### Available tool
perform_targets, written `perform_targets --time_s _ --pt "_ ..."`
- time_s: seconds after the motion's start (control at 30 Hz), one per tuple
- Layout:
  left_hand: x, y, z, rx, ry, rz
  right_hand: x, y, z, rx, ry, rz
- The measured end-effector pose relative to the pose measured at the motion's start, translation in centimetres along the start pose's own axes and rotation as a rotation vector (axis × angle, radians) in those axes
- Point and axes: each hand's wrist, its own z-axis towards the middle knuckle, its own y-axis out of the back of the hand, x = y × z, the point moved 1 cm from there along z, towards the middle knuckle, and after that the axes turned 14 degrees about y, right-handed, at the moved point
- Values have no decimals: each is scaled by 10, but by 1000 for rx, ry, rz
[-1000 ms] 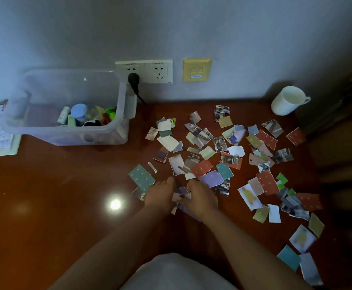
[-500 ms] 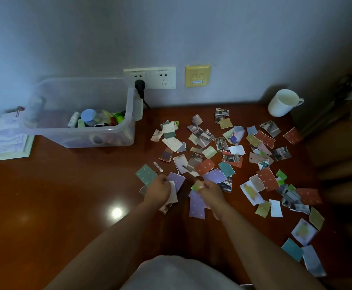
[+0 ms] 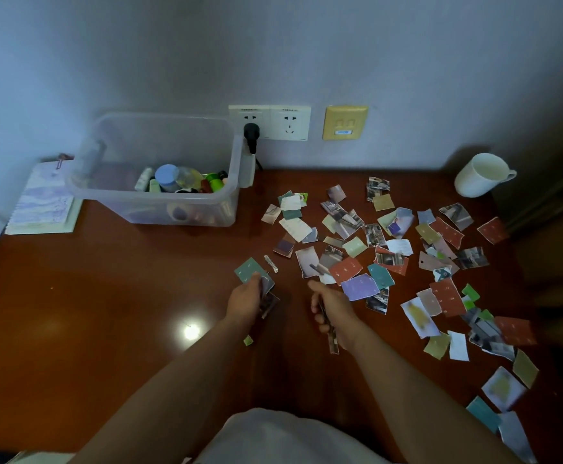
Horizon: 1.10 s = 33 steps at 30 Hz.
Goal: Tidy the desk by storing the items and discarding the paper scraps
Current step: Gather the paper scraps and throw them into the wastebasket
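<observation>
A: Hands?
B: Left hand (image 3: 245, 299) at centre frame, fingers curled round a bunch (image 3: 269, 300) of torn paper. Fingertips touch a teal scrap (image 3: 249, 270) lying on the surface (image 3: 106, 313).
A: Right?
B: Right hand (image 3: 332, 306) just right of it, fist closed on more paper. A strip (image 3: 333, 343) sticks out below the fist. Can't tell how many pieces.
A: Hands touching?
B: No, a gap between them.
A: The rest of the scraps (image 3: 445, 296)?
B: Loose, spread over the right half of the surface, from mid-frame down to the lower right corner. Many overlap. One small green bit (image 3: 247, 340) lies by the left wrist.
A: Bin?
B: Clear bin (image 3: 206, 212) upper left of centre, against the wall, upright. Bottles (image 3: 168, 177) and small stuff heaped at its right end. Well apart from both hands.
A: Other stuff?
B: White mug (image 3: 481, 175) upper right, tilted or lying, hard to say. Notebook (image 3: 42, 202) at the left edge beside the bin. Sockets (image 3: 270, 122) on the wall, black plug (image 3: 250, 135) in the left one, just behind the bin.
</observation>
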Motion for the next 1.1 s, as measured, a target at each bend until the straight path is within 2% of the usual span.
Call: perform_targets --time_s 0.1,0.2,0.33,0.6,0.73,0.87,1.1 --pt "1 12 7 -73 -121 132 4 -11 5 52 28 -139" --pt "1 23 12 -127 -162 365 6 -24 11 88 120 -296" --pt "0 31 14 -240 -242 616 10 -39 21 47 248 -425" --pt "-23 40 36 -233 -409 776 31 -57 49 -21 416 -634" --pt "-30 43 50 -172 -380 843 38 -70 61 -41 422 -671" --pt "-29 42 52 -210 -384 896 38 -83 68 -50 424 -780" --pt "-30 41 53 -201 -389 852 39 -88 68 -122 423 -966"
